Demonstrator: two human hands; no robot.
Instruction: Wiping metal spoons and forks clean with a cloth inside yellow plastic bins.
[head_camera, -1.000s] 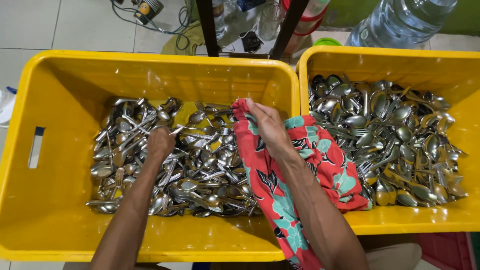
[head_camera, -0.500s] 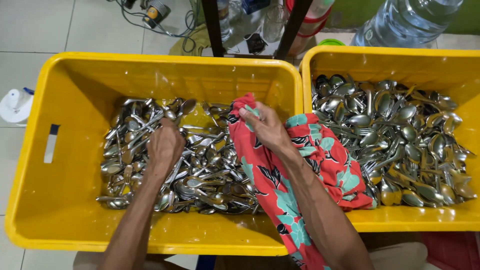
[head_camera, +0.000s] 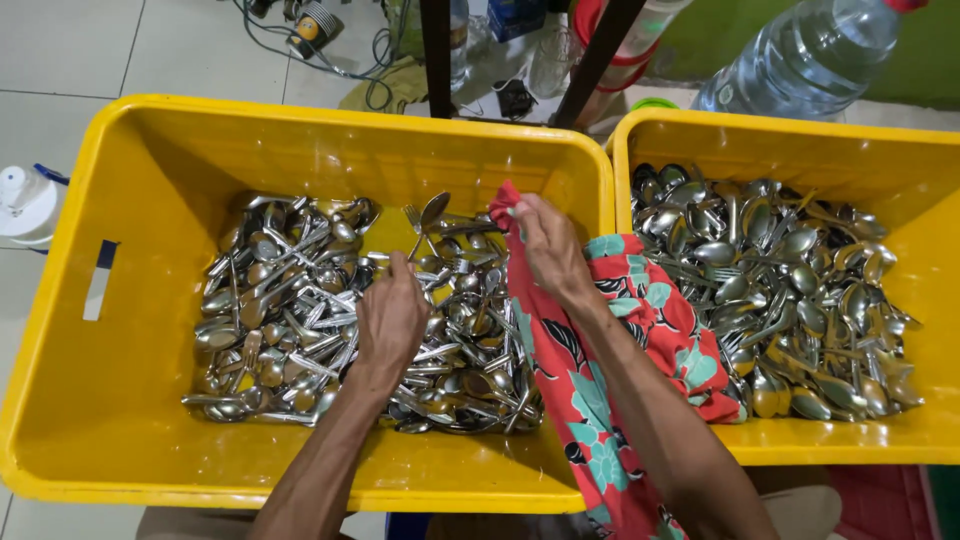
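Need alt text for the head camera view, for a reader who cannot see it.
A person's left hand lifts a spoon from a pile of cutlery in a yellow crate, while the right hand grips a red floral cloth. A second yellow crate of spoons sits alongside.

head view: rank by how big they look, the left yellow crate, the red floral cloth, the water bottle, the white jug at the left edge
1. left yellow crate
2. red floral cloth
3. water bottle, cut off by the frame and farther away, so unsure
4. white jug, partly cut off

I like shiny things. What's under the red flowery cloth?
The red flowery cloth lies over the rims of both yellow bins and some cutlery. The right hand grips it. Whatever lies directly beneath is covered.
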